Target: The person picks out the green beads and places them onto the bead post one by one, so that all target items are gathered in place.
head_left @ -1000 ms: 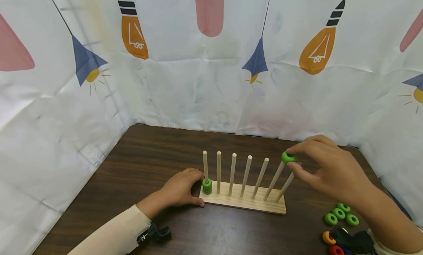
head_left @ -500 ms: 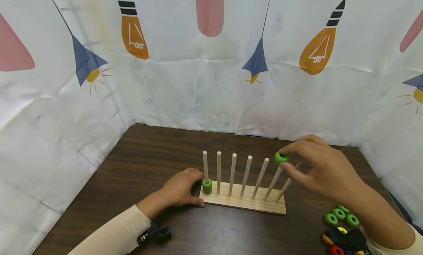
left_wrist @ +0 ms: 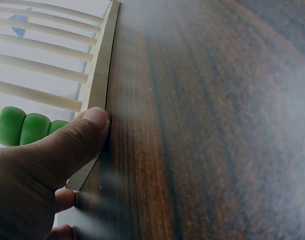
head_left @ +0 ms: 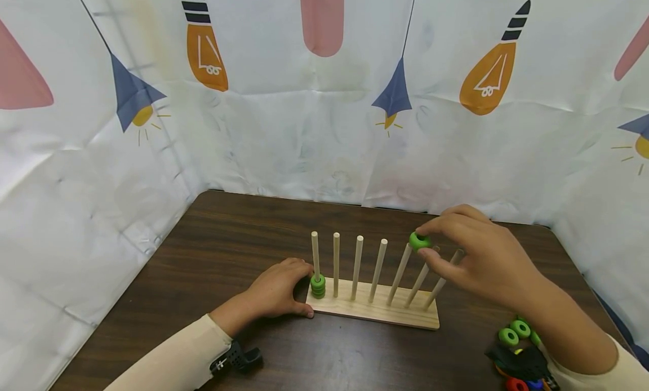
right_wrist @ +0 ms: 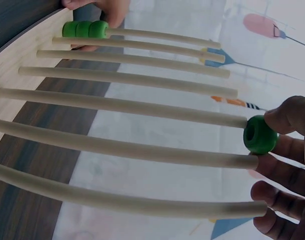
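A wooden base [head_left: 372, 311] with a row of several upright pegs [head_left: 378, 270] stands on the dark table. My left hand [head_left: 276, 288] grips its left end, thumb along the front edge and fingers round the far side. Three green rings [head_left: 318, 287] are stacked low on the leftmost peg, next to that hand. Thumb and forefinger of my right hand [head_left: 479, 254] pinch another green ring [right_wrist: 264, 136]. It is at peg-top height near the third peg from the right, and its hole shows in the right wrist view.
Loose green rings [head_left: 508, 337] lie on the table [head_left: 243, 227] at the right, partly hidden by the right forearm. Red [head_left: 516, 384] and blue rings sit nearer, under the black wrist strap [head_left: 522, 364]. A printed white curtain [head_left: 324, 143] hangs behind the table.
My right hand has moved left along the peg tops with the green ring, from the second peg from the right toward the third. My left hand stays put.
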A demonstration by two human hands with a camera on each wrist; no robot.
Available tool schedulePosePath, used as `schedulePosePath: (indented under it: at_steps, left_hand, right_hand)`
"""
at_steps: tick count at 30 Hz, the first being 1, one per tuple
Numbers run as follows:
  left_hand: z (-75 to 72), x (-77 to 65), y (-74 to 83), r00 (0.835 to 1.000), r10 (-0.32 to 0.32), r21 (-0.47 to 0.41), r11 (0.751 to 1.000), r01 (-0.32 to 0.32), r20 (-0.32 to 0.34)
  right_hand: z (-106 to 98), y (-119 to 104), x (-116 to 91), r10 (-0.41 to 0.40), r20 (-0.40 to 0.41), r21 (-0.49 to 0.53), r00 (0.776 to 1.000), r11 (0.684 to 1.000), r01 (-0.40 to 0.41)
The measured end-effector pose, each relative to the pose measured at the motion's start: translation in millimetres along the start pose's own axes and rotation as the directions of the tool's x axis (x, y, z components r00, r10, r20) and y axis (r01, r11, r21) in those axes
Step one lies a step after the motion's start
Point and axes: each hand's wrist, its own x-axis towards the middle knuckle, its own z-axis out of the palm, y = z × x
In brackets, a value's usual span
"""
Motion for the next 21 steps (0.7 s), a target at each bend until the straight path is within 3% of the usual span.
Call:
schedulePosePath:
  at_steps: [21]
  left_hand:
    - [-0.8,-0.2,0.9,1.000,-0.001,-0.003,1.000,0.001,0.002]
  right_hand:
    - [10.9,-7.1,12.9,-0.038,0.003,0.048,0.999,0.998,0.038]
